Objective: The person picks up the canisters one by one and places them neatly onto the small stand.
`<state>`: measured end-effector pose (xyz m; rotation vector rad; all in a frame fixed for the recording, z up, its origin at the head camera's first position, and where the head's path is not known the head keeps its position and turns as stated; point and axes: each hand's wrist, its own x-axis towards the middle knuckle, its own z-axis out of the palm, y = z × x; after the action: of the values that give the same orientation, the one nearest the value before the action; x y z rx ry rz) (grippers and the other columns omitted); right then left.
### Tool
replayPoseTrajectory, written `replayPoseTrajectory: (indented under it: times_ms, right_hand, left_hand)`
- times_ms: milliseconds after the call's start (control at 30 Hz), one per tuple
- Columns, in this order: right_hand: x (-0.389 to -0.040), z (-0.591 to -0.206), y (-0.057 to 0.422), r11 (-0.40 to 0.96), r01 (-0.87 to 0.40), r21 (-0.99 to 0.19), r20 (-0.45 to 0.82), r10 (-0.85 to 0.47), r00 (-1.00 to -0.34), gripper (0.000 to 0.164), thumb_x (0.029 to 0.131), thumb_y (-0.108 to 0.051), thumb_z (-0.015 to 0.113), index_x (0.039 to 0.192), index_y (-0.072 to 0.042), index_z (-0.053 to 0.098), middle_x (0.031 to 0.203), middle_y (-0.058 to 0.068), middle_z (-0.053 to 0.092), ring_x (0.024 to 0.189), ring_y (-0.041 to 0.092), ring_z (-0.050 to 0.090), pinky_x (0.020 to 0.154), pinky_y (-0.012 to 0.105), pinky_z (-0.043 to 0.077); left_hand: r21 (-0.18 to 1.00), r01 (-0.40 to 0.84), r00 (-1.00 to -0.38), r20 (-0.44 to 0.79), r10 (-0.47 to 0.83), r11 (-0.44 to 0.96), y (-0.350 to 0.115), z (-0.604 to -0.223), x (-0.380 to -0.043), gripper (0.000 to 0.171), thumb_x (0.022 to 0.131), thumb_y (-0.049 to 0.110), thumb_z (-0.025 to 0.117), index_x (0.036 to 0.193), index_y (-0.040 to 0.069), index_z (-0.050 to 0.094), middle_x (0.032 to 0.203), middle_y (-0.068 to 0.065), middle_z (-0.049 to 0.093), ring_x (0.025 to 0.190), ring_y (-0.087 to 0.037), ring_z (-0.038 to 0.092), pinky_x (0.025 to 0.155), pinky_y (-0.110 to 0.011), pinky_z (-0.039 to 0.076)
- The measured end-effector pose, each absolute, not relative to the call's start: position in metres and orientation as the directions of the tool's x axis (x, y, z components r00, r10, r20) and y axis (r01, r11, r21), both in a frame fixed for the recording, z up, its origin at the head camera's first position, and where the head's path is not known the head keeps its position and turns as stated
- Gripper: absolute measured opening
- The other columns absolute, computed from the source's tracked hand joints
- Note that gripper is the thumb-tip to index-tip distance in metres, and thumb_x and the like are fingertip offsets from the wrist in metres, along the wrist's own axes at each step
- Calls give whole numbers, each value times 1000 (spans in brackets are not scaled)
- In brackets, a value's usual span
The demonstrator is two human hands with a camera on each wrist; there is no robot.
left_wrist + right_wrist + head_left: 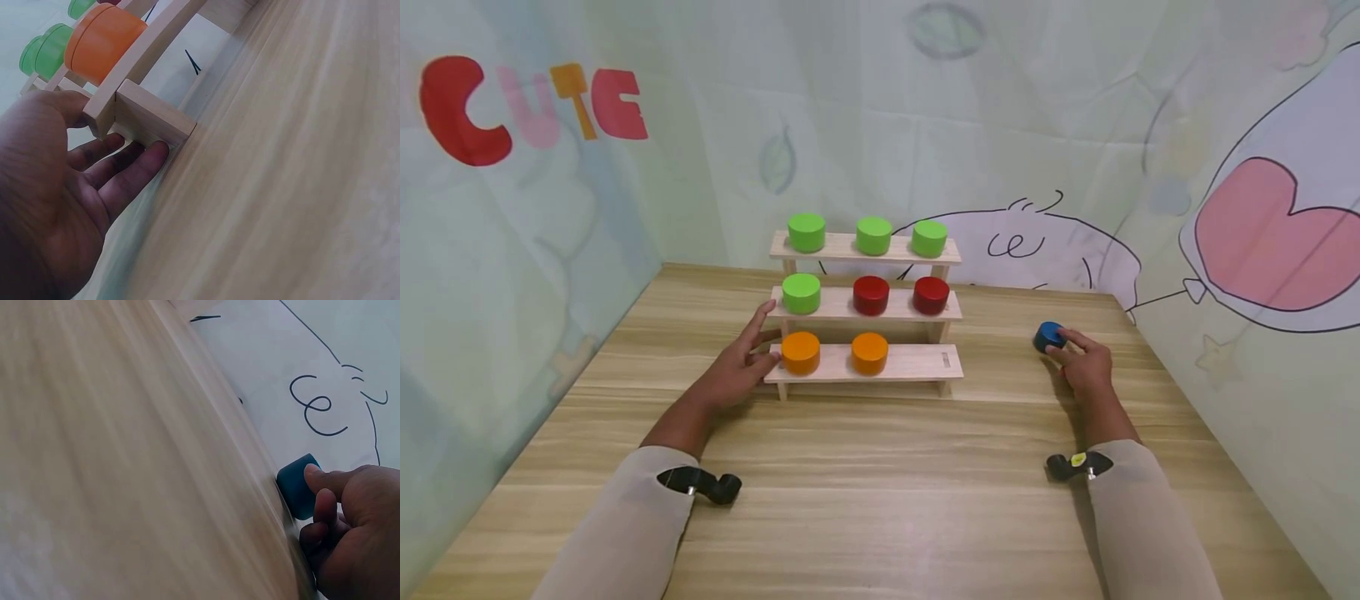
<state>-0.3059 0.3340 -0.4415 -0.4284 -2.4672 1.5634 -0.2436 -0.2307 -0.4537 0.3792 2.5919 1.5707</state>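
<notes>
A three-tier wooden display rack (910, 364) stands on the table. My left hand (737, 367) is at its left end, fingers spread and loosely bent. In the left wrist view the thumb is at the end of the bottom shelf, with other fingers below it beside the leg (153, 112). My right hand (1086, 367) pinches a blue round block (1048, 337) at the table, right of the rack. On the bottom shelf sit two orange round blocks (801, 353). The middle shelf holds one green block (801, 293) and two red ones (871, 296); three green blocks (873, 237) line the top.
A wood-grain table (880, 500) extends toward me and to both sides. Behind and beside it hangs a printed cloth (715, 192) with drawings and the letters CUTE. Each wrist carries a small black camera on a strap (724, 489).
</notes>
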Motion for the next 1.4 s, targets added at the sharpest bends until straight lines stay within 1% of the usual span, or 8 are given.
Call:
replayPoseTrajectory:
  times_ms: [267, 633, 867, 933, 967, 1067, 1200, 1400]
  right_hand:
    - [-305, -439, 331, 415, 154, -896, 3, 354, -935, 42, 92, -19, 70, 133, -14, 64, 151, 8, 50, 41, 4, 47, 44, 19, 42]
    - [-308, -439, 331, 389, 180, -904, 2, 425, -905, 42, 90, -26, 73, 130, -18, 67, 147, 11, 53, 40, 4, 48, 42, 20, 40]
    - [-305, -432, 327, 353, 120, -928, 57, 453, -890, 42, 86, -37, 75, 126, -25, 70, 146, 5, 55, 71, 2, 57, 52, 15, 43]
    - [-304, -427, 323, 295, 77, -952, 69, 453, -889, 42, 84, -35, 77, 124, -24, 71, 143, 4, 58, 67, 1, 56, 50, 15, 41]
    - [-303, -423, 320, 248, 57, -967, 63, 451, -890, 42, 83, -33, 78, 123, -23, 72, 139, 5, 61, 57, 3, 51, 47, 16, 39]
    - [-302, -412, 309, 48, 10, -999, 13, 445, -895, 43, 80, -26, 81, 122, -19, 73, 124, 1, 68, 45, 4, 42, 44, 18, 37]
    - [-298, -400, 297, -119, -18, -993, -36, 436, -899, 43, 79, -22, 82, 121, -17, 74, 105, -5, 67, 47, 5, 39, 43, 19, 37]
    - [-294, -390, 284, -170, -69, -983, -9, 423, -906, 42, 78, -20, 82, 119, -16, 75, 99, -5, 66, 50, 6, 39, 44, 20, 37]
  left_hand:
    - [883, 165, -965, 54, 256, 439, -228, -448, -240, 79, 104, 27, 50, 150, 60, -5, 161, -22, 26, 133, -51, 49, 82, -41, 57]
    - [884, 180, -964, 72, 255, 432, -231, -454, -244, 78, 103, 30, 51, 148, 63, -3, 161, -21, 28, 131, -50, 51, 79, -39, 57]
    - [886, 159, -967, 51, 249, 436, -231, -454, -243, 79, 104, 28, 50, 148, 63, -4, 162, -21, 26, 132, -50, 49, 82, -42, 57]
    - [884, 157, -968, 48, 247, 441, -231, -454, -243, 79, 104, 29, 50, 147, 64, -5, 162, -21, 27, 132, -50, 50, 81, -40, 56]
    - [883, 158, -968, 50, 247, 442, -231, -454, -242, 78, 104, 29, 50, 147, 64, -5, 161, -21, 27, 131, -50, 50, 81, -39, 56]
    - [881, 168, -967, 58, 250, 443, -230, -453, -240, 78, 104, 30, 50, 148, 64, -4, 160, -22, 29, 130, -50, 52, 79, -38, 56]
    - [879, 171, -966, 60, 251, 446, -230, -451, -238, 77, 103, 31, 50, 149, 63, -4, 160, -23, 29, 129, -51, 52, 81, -40, 57]
    - [880, 166, -966, 54, 254, 444, -229, -449, -240, 77, 103, 31, 51, 148, 64, -3, 160, -22, 28, 130, -51, 51, 81, -40, 56]
